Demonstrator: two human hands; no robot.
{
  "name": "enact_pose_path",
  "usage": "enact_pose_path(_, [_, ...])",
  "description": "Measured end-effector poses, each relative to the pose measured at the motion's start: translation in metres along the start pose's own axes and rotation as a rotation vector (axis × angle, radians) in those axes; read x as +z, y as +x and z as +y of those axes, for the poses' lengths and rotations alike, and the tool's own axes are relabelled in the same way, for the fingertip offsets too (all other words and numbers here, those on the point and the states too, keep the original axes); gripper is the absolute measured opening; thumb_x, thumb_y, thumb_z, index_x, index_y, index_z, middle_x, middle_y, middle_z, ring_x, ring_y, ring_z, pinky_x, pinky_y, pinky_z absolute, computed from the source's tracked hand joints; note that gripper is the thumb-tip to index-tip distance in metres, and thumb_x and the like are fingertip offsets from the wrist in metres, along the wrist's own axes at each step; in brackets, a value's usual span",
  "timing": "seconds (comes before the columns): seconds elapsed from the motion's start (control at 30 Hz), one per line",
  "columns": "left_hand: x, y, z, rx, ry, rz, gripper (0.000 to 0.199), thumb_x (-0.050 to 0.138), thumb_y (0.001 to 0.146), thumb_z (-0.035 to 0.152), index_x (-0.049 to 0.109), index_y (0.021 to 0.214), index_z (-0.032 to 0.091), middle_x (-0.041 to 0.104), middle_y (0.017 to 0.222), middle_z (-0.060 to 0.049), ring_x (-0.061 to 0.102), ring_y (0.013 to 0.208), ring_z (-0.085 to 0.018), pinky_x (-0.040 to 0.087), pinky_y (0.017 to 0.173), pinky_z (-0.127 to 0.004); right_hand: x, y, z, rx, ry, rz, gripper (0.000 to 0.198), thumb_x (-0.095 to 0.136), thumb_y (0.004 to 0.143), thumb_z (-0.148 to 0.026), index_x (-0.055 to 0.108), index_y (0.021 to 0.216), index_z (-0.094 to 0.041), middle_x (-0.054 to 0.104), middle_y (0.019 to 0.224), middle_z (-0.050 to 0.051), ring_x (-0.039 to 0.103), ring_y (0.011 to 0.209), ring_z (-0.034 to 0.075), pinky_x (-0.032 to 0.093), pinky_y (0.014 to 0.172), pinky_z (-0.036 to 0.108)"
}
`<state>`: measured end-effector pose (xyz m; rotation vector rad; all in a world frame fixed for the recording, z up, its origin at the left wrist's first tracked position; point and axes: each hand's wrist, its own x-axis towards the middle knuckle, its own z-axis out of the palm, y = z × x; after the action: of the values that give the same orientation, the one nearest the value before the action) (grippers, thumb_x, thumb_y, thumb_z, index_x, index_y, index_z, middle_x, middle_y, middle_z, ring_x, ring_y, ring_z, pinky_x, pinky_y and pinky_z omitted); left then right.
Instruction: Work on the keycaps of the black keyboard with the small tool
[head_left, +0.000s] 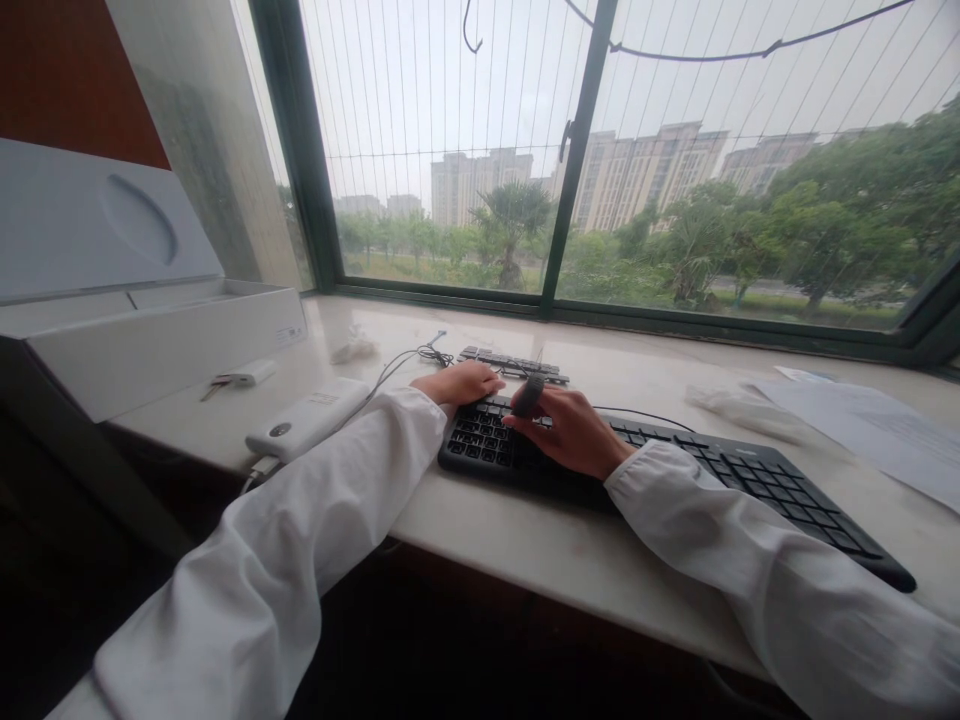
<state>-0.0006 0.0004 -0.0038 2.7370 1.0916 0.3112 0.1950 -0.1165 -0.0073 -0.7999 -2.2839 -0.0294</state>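
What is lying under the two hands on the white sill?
A black keyboard lies under the left hand and right hand. The right hand holds a small dark object. The keys beneath them are covered.

You find no text here that can be read. The small label on the front wall of the white box (289,334) at far left shows only a grey smudge. The key legends on the black keyboard (750,480) in front of you are pale specks, too small to make out. The printing on the sheets of paper (870,425) at far right is faint and blurred. The white power bank (307,420) at near left bears no legible mark.
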Motion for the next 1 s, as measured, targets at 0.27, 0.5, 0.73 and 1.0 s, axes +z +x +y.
enact_pose_path(0.27, [-0.003, -0.003, 0.005, 0.005, 0.005, 0.000, 0.041, 0.040, 0.095, 0.039, 0.070, 0.079, 0.015, 0.067, 0.077, -0.005, 0.055, 0.069, -0.016, 0.038, 0.068, -0.026, 0.000, -0.002, -0.005, -0.127, -0.188, -0.043, 0.024, 0.050, 0.095, -0.039, 0.057, 0.099, -0.017, 0.064, 0.080, 0.007, 0.059, 0.077, 0.020, 0.048, 0.069, 0.031])
enact_pose_path(0.5, [-0.005, -0.005, 0.006, 0.001, 0.010, -0.007, 0.042, 0.038, 0.095, 0.040, 0.070, 0.081, 0.015, 0.068, 0.077, -0.006, 0.055, 0.069, -0.016, 0.038, 0.068, -0.026, -0.002, 0.000, -0.002, -0.128, -0.339, -0.022, 0.017, 0.049, 0.096, -0.035, 0.054, 0.096, -0.019, 0.062, 0.079, 0.007, 0.057, 0.076, 0.021, 0.047, 0.067, 0.031])
enact_pose_path(0.73, [-0.002, -0.001, 0.001, 0.016, 0.018, -0.003, 0.040, 0.040, 0.095, 0.039, 0.070, 0.081, 0.015, 0.069, 0.082, -0.006, 0.056, 0.071, -0.015, 0.038, 0.067, -0.025, -0.002, -0.001, 0.005, -0.044, -0.159, 0.024, 0.021, 0.055, 0.093, -0.039, 0.056, 0.092, -0.018, 0.062, 0.078, 0.006, 0.057, 0.071, 0.018, 0.046, 0.067, 0.029])
enact_pose_path(1.0, [0.000, 0.001, -0.001, 0.019, 0.017, 0.002, 0.042, 0.040, 0.096, 0.039, 0.068, 0.076, 0.015, 0.066, 0.076, -0.006, 0.053, 0.067, -0.015, 0.036, 0.069, -0.026, -0.002, -0.001, 0.000, -0.017, -0.032, -0.040, 0.025, 0.057, 0.091, -0.042, 0.060, 0.092, -0.017, 0.064, 0.080, 0.004, 0.058, 0.068, 0.015, 0.046, 0.067, 0.027])
